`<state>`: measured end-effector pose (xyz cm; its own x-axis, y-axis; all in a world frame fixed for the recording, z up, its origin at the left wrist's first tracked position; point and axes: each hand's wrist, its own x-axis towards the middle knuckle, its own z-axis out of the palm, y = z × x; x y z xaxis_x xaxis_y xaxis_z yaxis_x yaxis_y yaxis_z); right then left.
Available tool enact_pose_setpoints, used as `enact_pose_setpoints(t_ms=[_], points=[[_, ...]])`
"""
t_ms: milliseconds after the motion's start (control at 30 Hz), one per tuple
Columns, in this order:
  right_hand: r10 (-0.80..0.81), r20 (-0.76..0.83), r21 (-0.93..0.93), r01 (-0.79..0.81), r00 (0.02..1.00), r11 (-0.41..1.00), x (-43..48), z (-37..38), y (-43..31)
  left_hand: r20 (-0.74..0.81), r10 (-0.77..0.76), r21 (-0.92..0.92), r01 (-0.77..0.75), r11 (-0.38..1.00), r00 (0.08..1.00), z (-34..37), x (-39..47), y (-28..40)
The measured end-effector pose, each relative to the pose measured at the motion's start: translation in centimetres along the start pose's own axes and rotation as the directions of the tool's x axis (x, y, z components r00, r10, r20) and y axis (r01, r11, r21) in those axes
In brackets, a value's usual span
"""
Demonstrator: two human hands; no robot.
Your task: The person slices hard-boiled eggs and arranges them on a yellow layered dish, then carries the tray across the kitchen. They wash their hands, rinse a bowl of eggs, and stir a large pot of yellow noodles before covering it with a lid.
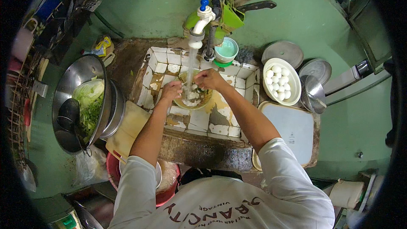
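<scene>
A round yellowish bowl (207, 99) rests in the tiled sink (199, 120), below a white plastic faucet (199, 27) with water running from it. White bits and some dark green pieces lie in the bowl. At the bowl's left rim is my left hand (172, 90), its fingers bent; whether it grips the rim is unclear. Over the bowl's upper right side, beside the stream, my right hand (207, 79) has its fingers curled down, and what lies between them cannot be made out.
On the left, a large metal bowl (63, 79) holds leafy greens, near a cutting board (127, 124). To the right stand a cream bowl (267, 84) of white eggs and a pale tray (286, 127). Knives (257, 5) hang in a green holder behind the faucet.
</scene>
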<state>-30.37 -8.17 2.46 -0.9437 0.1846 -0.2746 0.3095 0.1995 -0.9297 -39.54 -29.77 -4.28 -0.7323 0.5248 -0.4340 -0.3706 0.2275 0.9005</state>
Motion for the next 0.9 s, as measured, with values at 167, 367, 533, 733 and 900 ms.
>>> enact_pose_setpoints(t_ms=[167, 367, 533, 733, 900], points=[[0.012, 0.108, 0.283, -0.043, 0.994, 0.958, 2.1, 1.9, 0.3, 0.054, -0.014, -0.235, 0.026, 0.972, 0.998, 0.8, 0.6, -1.9], [-0.405, -0.049, -0.671, 0.27, 0.913, 0.69, 1.6, 2.0, -1.8, -0.391, 0.488, 0.667, -0.125, 0.735, 0.78, -1.9, 2.5, -1.0], [-0.091, -0.002, -0.259, 0.088, 0.996, 0.962, -1.2, 2.0, -1.3, -0.577, 0.599, 0.785, 0.174, 0.595, 0.556, -14.1, 5.3, 2.2], [0.046, 0.045, 0.127, -0.051, 0.998, 0.991, -4.1, 2.8, 0.4, -0.532, 0.376, 0.73, 0.186, 0.658, 0.758, -20.9, 8.0, 2.0], [0.132, -0.001, 0.358, -0.123, 0.991, 0.926, -2.5, 3.9, -0.3, -0.495, 0.395, 0.781, 0.198, 0.593, 0.774, -20.6, 8.1, 1.8]])
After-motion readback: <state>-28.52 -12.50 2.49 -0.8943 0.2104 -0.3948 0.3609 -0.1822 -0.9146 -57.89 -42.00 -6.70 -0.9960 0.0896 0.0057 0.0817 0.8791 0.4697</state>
